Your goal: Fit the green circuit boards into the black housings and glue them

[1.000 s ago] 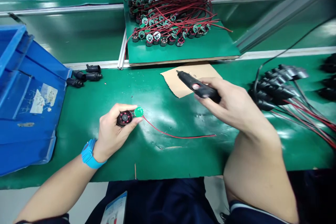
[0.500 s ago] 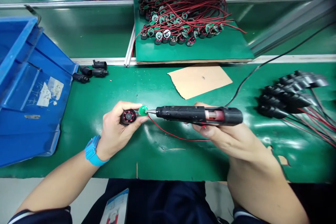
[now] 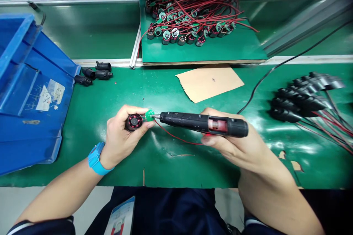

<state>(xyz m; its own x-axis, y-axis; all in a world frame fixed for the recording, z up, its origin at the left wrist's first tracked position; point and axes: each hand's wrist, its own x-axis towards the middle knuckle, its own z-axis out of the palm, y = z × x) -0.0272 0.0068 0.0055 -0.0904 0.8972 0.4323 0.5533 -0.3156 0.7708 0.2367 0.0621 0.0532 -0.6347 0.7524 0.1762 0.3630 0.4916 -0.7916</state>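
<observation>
We look down on a green table [image 3: 176, 172] that spans the view, with a big blue bin [image 3: 13, 128] at its left side. Beyond the middle, we see a raised green board [image 3: 179, 53] bearing a heap of small round parts [image 3: 173, 36] with long red wires. To the right lies a cluster of black housings [image 3: 296, 99], somewhat blurred, with red and dark leads trailing toward the near right. Just in front of the raised board we find a flat piece of cardboard [image 3: 209, 84], torn along its left edge. Our right hand [image 3: 237, 143] is closed around a long black tool [image 3: 184, 120], held nearly level and pointing left, its dark cord running off to the upper right. Our left hand [image 3: 120, 132], with a blue wristband [image 3: 96, 158] at the wrist, is curled, thumb and finger pinching a green disc [image 3: 149, 115] between their tips. Beside the bin we see a few black fittings [image 3: 103, 75] lying together. A dark round part [image 3: 134, 121] with a reddish ring sits inside the curl of the left hand, next to the disc. The tool's slim metal tip meets the disc in our view; we cannot tell how firmly it presses. Thinnest of all, a red wire [image 3: 176, 138] curves from the disc beneath the tool toward our right hand.
</observation>
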